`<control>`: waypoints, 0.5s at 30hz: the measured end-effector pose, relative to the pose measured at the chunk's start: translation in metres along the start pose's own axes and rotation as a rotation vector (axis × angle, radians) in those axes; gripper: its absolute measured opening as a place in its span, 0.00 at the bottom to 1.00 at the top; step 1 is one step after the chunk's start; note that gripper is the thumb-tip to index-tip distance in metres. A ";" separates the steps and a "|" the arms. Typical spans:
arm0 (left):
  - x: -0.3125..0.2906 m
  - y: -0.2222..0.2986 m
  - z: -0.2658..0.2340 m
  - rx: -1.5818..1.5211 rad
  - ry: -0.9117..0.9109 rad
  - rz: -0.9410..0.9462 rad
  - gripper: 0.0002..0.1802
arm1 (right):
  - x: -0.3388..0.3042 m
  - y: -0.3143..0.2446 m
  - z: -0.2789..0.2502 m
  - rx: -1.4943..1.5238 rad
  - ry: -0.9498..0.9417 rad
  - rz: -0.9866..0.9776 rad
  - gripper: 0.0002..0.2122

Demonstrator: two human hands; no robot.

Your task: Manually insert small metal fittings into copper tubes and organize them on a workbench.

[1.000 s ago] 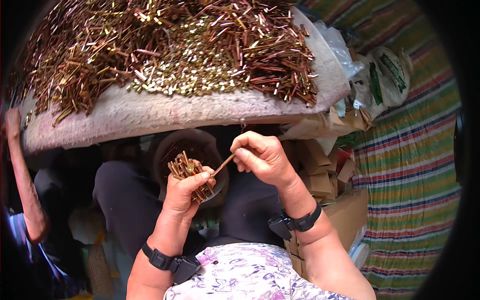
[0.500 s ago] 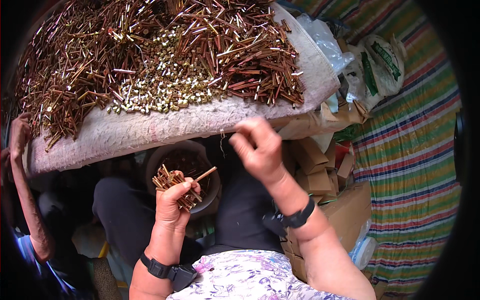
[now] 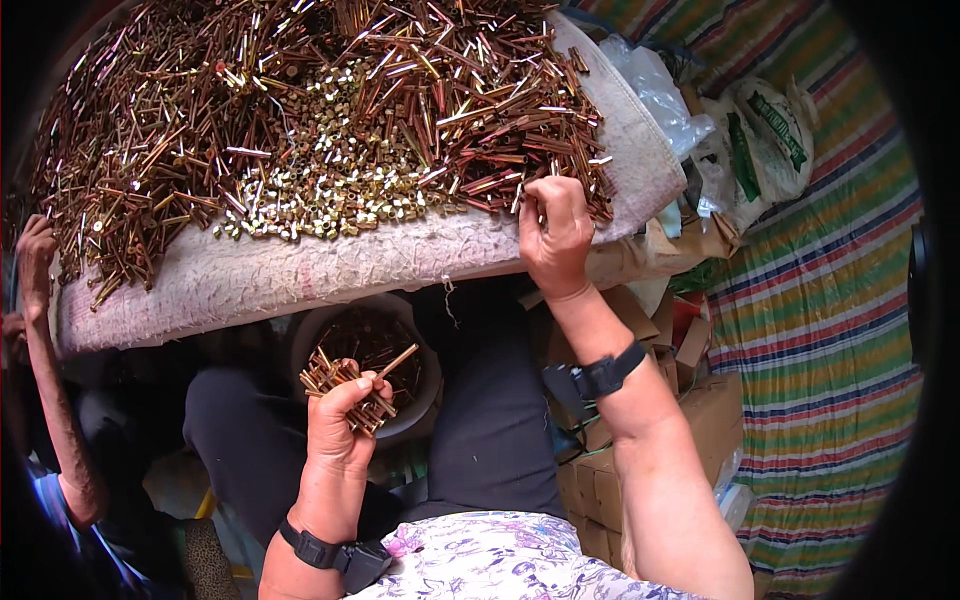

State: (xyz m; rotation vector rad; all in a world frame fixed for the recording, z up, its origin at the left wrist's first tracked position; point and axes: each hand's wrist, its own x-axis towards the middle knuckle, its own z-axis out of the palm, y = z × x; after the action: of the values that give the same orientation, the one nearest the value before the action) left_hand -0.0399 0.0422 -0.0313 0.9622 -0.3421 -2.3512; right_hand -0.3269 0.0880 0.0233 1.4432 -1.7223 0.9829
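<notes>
My left hand (image 3: 342,415) is closed round a bunch of thin brass-coloured metal tubes (image 3: 335,375), one sticking out past the thumb toward the upper right. Below it stands a round bucket (image 3: 432,385), with more reddish-brown pieces inside. My right hand (image 3: 556,225) is at the table's near edge, fingers bent together at the heap of copper-coloured tubes (image 3: 500,150). What its fingertips hold is too small to make out. Left of that hand lies a patch of small gold-coloured nuts (image 3: 330,195). A larger pile of metal tubes (image 3: 130,150) covers the table's left side.
A pale, frayed cloth (image 3: 270,265) covers the tabletop. At the far left another person's hand (image 3: 37,255) touches the pile's edge. Cardboard boxes (image 3: 700,420) stand right of my legs. Clear plastic bags (image 3: 655,95) and a white sack (image 3: 770,130) lie beyond, by striped sheeting (image 3: 820,330).
My right hand has moved up and rightward, from over the table edge to the copper-coloured heap. My left hand stays over the bucket, still gripping its bunch, slightly lower.
</notes>
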 end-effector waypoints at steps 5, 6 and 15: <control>0.001 -0.002 0.003 0.004 0.005 -0.019 0.12 | -0.027 -0.026 0.010 0.658 0.285 0.453 0.07; 0.001 -0.003 0.002 -0.010 0.011 -0.014 0.12 | -0.027 -0.035 0.009 0.751 0.319 0.553 0.06; 0.001 0.003 0.000 0.032 0.009 -0.011 0.14 | -0.026 -0.070 -0.021 1.301 0.072 0.875 0.07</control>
State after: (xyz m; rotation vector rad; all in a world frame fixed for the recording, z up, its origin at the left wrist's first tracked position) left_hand -0.0394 0.0396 -0.0307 0.9917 -0.3730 -2.3578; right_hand -0.2530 0.1118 0.0199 1.1591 -1.6591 2.9411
